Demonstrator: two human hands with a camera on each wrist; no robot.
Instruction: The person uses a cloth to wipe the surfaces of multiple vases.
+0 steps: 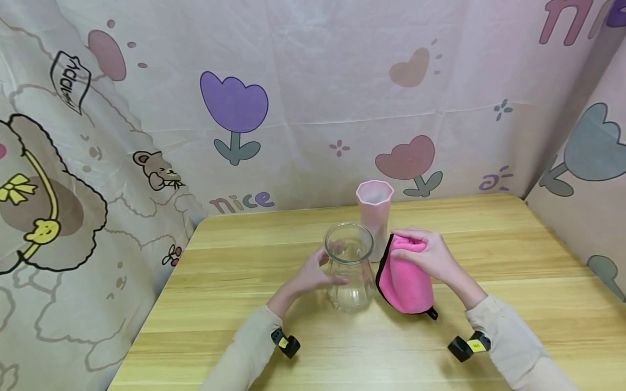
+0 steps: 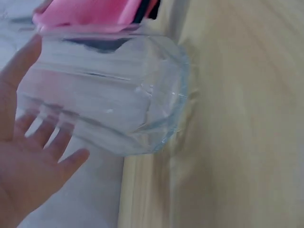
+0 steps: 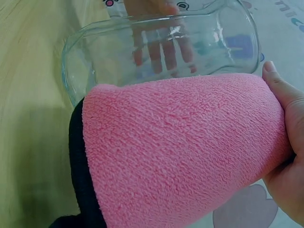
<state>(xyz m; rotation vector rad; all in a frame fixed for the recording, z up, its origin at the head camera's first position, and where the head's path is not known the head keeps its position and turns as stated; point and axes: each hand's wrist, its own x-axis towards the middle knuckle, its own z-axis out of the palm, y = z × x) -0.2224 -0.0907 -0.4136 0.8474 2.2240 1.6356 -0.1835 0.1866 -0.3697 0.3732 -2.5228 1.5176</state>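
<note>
A clear glass vase [image 1: 349,282] with a wide round rim stands upright on the table. My left hand [image 1: 317,271] is at its left side, thumb at the front and fingers toward the back. In the left wrist view the fingers [image 2: 61,142] of that hand are spread and nearly straight along the glass, with the palm apart from it. To the vase's right, my right hand [image 1: 430,252] pinches the gathered top of a pink plush cloth [image 1: 408,288] with black edging and a small black loop. In the right wrist view the cloth [image 3: 180,147] overlaps the vase [image 3: 209,42].
A tall pink faceted vase [image 1: 375,209] stands just behind the glass vase and the cloth. The wooden table [image 1: 235,282] ends at a printed fabric backdrop [image 1: 303,108] at the back and sides. Each sleeve carries a small black wrist camera [image 1: 285,343].
</note>
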